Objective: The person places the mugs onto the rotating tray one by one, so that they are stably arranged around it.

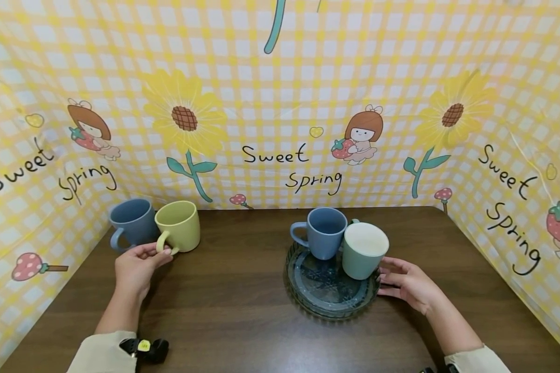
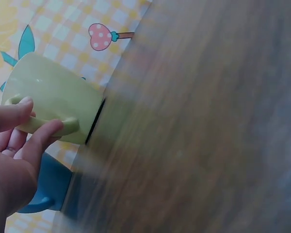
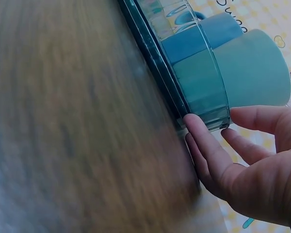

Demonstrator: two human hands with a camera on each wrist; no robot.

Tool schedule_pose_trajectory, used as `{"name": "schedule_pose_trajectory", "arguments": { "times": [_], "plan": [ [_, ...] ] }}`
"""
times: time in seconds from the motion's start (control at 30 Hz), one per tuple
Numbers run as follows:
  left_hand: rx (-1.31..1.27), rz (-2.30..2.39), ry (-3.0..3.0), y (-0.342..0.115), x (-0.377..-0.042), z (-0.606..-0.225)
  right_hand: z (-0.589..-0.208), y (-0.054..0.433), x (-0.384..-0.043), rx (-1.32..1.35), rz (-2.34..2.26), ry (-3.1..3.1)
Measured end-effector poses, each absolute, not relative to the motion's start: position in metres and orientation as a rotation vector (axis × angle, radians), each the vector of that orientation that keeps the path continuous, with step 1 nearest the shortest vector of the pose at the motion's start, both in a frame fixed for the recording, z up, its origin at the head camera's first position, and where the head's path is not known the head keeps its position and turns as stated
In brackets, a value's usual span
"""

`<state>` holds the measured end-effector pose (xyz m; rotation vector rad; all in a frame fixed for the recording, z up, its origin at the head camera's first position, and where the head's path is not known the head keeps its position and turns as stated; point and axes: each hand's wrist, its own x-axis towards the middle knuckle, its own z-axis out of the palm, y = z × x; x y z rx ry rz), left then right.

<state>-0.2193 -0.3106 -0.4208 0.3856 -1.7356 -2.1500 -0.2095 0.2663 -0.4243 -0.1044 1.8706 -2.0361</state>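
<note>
Pinching yellow-green mug [image 1: 186,227] by near-left handle [image 1: 161,242] with nearer left hand [image 1: 134,270]; touching glass dish [image 1: 325,287] leftward of right hand [image 1: 414,285] with fingers [image 3: 211,146] apart.

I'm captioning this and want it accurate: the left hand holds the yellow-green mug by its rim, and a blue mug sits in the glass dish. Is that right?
Not quite: the left hand holds the yellow-green mug by its handle, not its rim, as the left wrist view shows; a blue mug sits in the glass dish.
</note>
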Motion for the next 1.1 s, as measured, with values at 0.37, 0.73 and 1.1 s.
{"name": "schedule_pose_trajectory", "arguments": {
  "times": [0.37, 0.73, 1.1],
  "plan": [
    [0.265, -2.216, -1.654, -0.304, -0.213, -0.424, -0.423, 0.264, -0.207, -0.100, -2.056, 1.861],
    [0.265, -2.169, -1.770, -0.300, -0.206, -0.417, -0.424, 0.263, -0.204, -0.095, -2.060, 1.873],
    [0.133, -2.185, -1.786, -0.291, -0.201, -0.412, -0.425, 0.264, -0.204, -0.092, -2.063, 1.867]
  ]
}}
